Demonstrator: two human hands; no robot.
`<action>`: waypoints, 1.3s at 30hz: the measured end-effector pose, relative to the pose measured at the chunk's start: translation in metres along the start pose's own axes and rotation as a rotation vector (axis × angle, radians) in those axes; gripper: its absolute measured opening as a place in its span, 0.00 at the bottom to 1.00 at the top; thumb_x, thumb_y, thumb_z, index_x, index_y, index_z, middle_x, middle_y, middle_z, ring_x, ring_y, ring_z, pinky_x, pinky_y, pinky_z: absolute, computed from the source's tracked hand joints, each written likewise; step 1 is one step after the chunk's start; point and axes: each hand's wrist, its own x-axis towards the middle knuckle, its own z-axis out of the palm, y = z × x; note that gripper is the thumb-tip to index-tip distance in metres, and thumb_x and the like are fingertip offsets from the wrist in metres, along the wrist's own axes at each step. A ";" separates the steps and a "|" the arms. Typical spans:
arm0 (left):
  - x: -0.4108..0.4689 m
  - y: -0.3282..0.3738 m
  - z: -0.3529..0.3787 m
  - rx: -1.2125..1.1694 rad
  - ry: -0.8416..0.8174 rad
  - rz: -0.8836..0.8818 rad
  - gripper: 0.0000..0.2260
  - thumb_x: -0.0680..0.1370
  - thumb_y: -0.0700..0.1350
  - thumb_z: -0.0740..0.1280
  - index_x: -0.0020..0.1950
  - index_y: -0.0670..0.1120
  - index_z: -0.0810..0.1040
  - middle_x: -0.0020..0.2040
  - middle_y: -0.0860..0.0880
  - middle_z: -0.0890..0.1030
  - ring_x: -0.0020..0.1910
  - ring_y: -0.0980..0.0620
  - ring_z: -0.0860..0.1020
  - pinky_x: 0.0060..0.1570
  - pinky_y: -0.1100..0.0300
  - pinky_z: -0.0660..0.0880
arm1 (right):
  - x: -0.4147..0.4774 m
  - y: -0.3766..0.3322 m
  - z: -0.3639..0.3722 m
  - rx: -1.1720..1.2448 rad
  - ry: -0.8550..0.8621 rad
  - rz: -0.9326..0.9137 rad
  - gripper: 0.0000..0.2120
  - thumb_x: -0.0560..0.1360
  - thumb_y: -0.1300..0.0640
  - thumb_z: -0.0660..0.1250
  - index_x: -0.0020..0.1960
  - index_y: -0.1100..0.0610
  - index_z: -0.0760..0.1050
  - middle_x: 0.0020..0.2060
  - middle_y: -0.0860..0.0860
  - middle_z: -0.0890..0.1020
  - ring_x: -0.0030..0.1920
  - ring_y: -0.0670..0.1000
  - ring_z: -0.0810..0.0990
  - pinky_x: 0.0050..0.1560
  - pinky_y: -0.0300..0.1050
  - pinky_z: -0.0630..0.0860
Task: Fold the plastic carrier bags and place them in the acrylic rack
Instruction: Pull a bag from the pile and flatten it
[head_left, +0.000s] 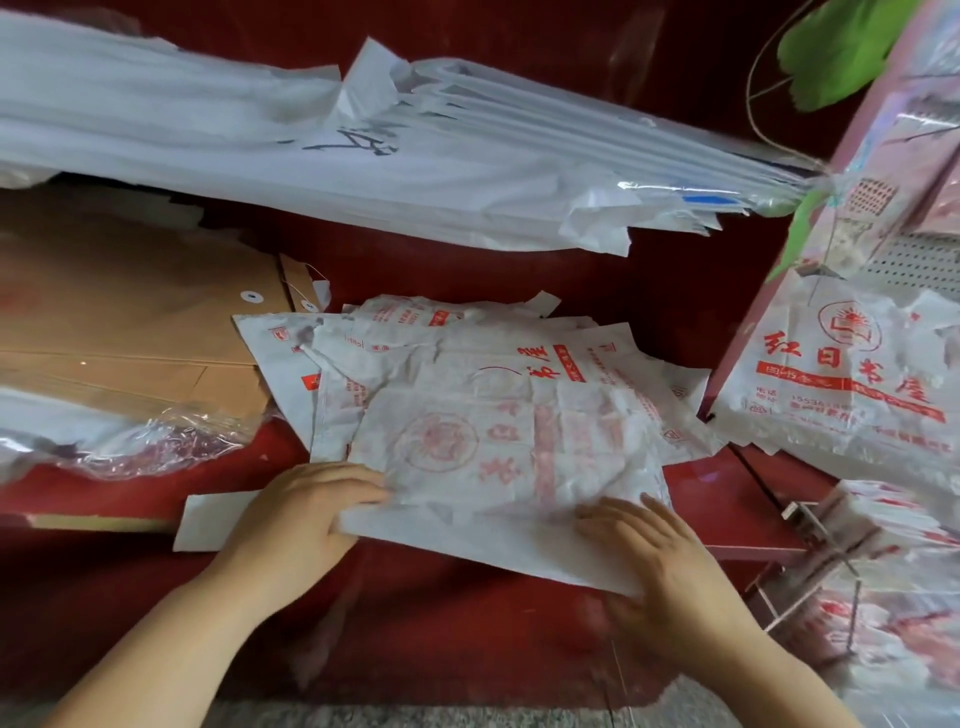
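Note:
A white plastic carrier bag (498, 467) with faded red print lies folded on top of a loose pile of similar bags (519, 353) on a red shelf. My left hand (306, 514) holds the folded bag's left edge, fingers lying on top of it. My right hand (654, 551) lies flat with spread fingers on the bag's lower right part, its heel over the near corner. The clear acrylic rack (831, 566) stands at the lower right and holds several folded bags of the same kind.
Brown paper envelopes (130, 332) lie to the left, with crinkled clear plastic (156, 441) in front. A thick bundle of white bags (363, 150) hangs across the top. More printed bags (852, 374) hang at the right beside a pink perforated stand (904, 265).

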 end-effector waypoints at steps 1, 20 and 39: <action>-0.003 0.000 -0.002 -0.071 -0.001 -0.042 0.21 0.68 0.28 0.68 0.50 0.53 0.81 0.52 0.64 0.73 0.53 0.62 0.72 0.51 0.80 0.61 | -0.003 0.007 -0.003 0.027 0.001 0.024 0.23 0.59 0.53 0.61 0.54 0.48 0.72 0.50 0.43 0.82 0.55 0.42 0.73 0.57 0.51 0.72; -0.005 0.005 -0.067 -0.539 -0.037 -0.422 0.15 0.72 0.30 0.66 0.35 0.48 0.84 0.37 0.46 0.84 0.34 0.61 0.80 0.36 0.77 0.72 | 0.004 0.028 -0.045 0.854 0.049 0.596 0.13 0.73 0.67 0.65 0.36 0.51 0.77 0.26 0.44 0.82 0.28 0.38 0.77 0.30 0.28 0.69; 0.092 -0.010 -0.056 -0.082 0.290 -0.554 0.10 0.76 0.39 0.65 0.55 0.38 0.79 0.56 0.41 0.78 0.56 0.43 0.74 0.46 0.62 0.66 | 0.071 0.053 -0.004 0.199 -0.112 0.819 0.14 0.80 0.57 0.52 0.57 0.62 0.73 0.53 0.62 0.78 0.52 0.60 0.76 0.40 0.44 0.63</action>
